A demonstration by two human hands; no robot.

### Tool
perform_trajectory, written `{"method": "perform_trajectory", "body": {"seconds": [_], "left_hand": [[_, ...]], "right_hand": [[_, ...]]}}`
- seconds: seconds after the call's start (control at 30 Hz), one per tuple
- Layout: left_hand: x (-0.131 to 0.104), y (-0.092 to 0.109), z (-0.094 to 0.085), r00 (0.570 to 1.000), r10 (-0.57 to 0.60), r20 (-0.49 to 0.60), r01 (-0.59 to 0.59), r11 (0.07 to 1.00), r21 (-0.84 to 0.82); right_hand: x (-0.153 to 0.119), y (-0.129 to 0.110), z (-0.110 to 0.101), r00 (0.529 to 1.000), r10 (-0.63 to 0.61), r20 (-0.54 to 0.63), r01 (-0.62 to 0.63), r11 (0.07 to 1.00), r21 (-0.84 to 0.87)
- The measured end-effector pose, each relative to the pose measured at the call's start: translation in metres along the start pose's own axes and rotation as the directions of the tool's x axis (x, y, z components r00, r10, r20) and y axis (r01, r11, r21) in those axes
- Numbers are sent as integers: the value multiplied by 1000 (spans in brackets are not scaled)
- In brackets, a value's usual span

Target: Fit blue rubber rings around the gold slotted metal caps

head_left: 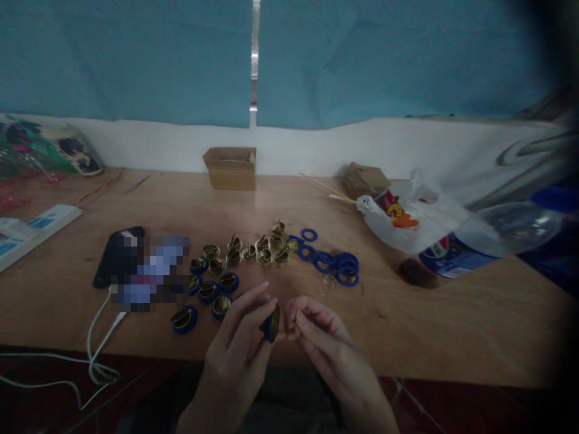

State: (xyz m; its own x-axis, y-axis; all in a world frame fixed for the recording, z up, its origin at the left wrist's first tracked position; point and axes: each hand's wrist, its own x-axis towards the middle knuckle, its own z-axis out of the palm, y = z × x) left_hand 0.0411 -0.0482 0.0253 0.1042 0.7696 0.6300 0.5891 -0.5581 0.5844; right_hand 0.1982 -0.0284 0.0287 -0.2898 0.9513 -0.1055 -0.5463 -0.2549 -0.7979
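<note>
My left hand (242,349) is closed on a round brass-coloured piece with a blue ring (271,323), tilted on edge between fingers and thumb. Close to its right, my right hand (323,343) pinches something thin and small that I cannot make out. Beyond the hands lie several brass-coloured round pieces (249,252), each with a bar across the top. Nearer on the left, several more such pieces (184,319) sit in blue rings. Loose blue rings (347,272) lie piled to the right, beside some thin curved wires (326,284).
A small open cardboard box (232,175) stands by the wall. At right are a white plastic bag (384,235) with a red packet and a bottle with a blue label (456,253). On the left lie a dark phone (116,256), a white cable (93,319) and a power strip (43,232).
</note>
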Motion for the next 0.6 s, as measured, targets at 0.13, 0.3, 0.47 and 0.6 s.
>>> {"method": "perform_trajectory", "body": {"seconds": [0.13, 0.3, 0.47, 0.6], "left_hand": [[1, -2, 1, 1000, 18, -2, -18, 1000, -20], [-4, -5, 2, 997, -38, 67, 40, 999, -32], [-7, -6, 3, 986, -94, 138, 101, 994, -46], [-5, -2, 1, 981, -105, 160, 118, 990, -72]], "right_hand": [[1, 1, -1, 1000, 7, -12, -7, 999, -35], [0, 2, -3, 1000, 6, -4, -7, 996, -86], [-2, 3, -6, 999, 44, 13, -41, 987, -153], [-2, 2, -7, 999, 40, 2, -39, 985, -166]]}}
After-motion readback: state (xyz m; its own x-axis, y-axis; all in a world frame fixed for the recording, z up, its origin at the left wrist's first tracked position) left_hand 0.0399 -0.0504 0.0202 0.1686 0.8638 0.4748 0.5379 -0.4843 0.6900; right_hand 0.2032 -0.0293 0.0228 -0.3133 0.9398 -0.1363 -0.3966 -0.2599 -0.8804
